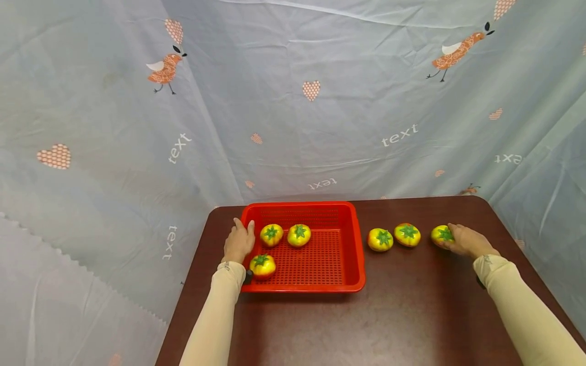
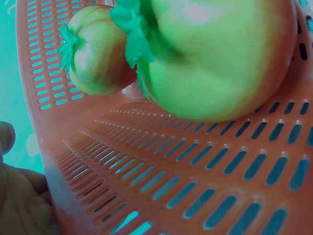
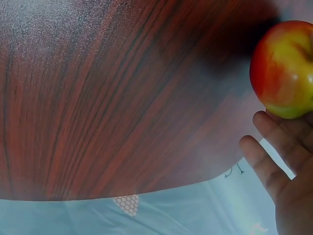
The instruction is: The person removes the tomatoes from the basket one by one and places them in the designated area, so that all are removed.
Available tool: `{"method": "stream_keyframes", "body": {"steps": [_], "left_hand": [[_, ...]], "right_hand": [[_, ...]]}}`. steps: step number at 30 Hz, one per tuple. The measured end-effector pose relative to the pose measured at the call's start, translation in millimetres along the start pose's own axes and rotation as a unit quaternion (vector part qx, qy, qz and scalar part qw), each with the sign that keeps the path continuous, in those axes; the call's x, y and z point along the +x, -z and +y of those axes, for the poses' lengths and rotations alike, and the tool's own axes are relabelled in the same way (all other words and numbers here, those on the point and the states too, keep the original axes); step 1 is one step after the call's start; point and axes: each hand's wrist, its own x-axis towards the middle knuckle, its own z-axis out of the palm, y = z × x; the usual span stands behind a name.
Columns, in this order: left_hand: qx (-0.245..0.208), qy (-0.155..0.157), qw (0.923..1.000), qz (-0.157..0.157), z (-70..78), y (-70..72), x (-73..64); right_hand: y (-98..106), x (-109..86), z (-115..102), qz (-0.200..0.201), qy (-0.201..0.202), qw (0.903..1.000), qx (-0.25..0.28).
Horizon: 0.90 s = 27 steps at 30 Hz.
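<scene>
My right hand holds a yellow-red tomato with a green leafy top, at the right side of the table. In the right wrist view, that tomato is cut off by the frame edge, and two fingers reach out below it. My left hand lies at the left rim of a red perforated basket, its fingers fairly straight. Inside the basket are three tomatoes: one at the front left, one behind it, another farther right. The left wrist view shows a tomato close up.
Two more tomatoes, one nearer the basket and one beside it, sit on the dark brown table. A grey-blue printed curtain hangs behind the table and along its sides.
</scene>
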Motion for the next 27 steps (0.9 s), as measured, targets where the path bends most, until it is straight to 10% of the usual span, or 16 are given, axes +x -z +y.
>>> {"method": "stream_keyframes", "body": {"steps": [27], "left_hand": [[0.003, 0.002, 1.0000, 0.000, -1.0, -0.6, 0.6]], "right_hand": [[-4.8, -2.2, 1.9, 0.002, -0.003, 0.9998, 0.018]]}}
